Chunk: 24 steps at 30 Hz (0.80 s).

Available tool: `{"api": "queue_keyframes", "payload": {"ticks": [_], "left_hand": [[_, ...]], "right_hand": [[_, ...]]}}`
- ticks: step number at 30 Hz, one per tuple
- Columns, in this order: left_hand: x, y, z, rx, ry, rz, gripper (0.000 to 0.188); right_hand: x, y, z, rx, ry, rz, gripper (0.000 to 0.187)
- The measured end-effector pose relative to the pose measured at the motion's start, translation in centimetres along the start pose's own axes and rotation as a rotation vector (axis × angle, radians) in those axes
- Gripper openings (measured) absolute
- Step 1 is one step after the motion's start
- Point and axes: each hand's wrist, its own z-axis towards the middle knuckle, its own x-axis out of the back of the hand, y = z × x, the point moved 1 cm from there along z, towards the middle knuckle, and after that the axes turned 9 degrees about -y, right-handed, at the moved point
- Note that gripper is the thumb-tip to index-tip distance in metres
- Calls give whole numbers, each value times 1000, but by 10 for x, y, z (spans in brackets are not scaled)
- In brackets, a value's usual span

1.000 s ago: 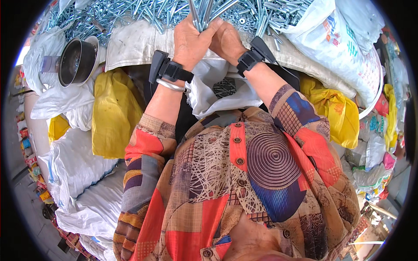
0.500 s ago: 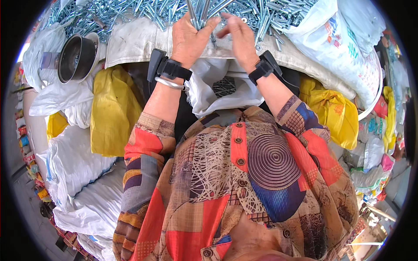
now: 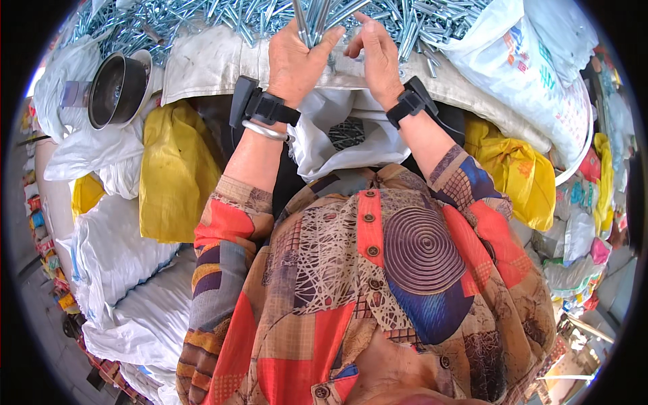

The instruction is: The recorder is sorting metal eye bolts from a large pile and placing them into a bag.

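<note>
My left hand (image 3: 295,62) is closed around a bunch of long silvery metal bolts (image 3: 312,19), which stick up past its thumb and fingers. The tops of the bolts run out of the picture. Just to the right, my right hand (image 3: 379,64) has its fingers apart and partly bent, with nothing visible in it. Its fingertips point toward the bunch. Both hands are over the near edge of a large heap of loose bolts (image 3: 223,17). Below them, a white bag (image 3: 324,152) gapes, with dark metal pieces (image 3: 346,133) inside.
A pale cloth (image 3: 202,64) covers the table's front edge. At left stands a dark metal bowl (image 3: 118,91). A filled white plastic bag (image 3: 523,61) sits at right. Yellow bags (image 3: 172,175) hang on both sides, and white sacks (image 3: 128,263) lie at lower left.
A bolt seen hanging below and between the hands is no longer there. My right hand has shifted slightly, its blurred fingers now steadier. The left still grips its bunch.
</note>
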Motion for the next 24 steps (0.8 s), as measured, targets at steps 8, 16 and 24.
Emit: {"api": "queue_keyframes", "payload": {"ticks": [8, 16, 24], "left_hand": [[0, 5, -2, 61, -14, 33, 33], [4, -3, -4, 108, -28, 83, 28], [0, 1, -6, 75, 33, -24, 23]], "right_hand": [[5, 0, 5, 60, 6, -8, 60], [-10, -4, -1, 214, -150, -559, 24], [-14, -15, -7, 233, -85, -615, 39]]}}
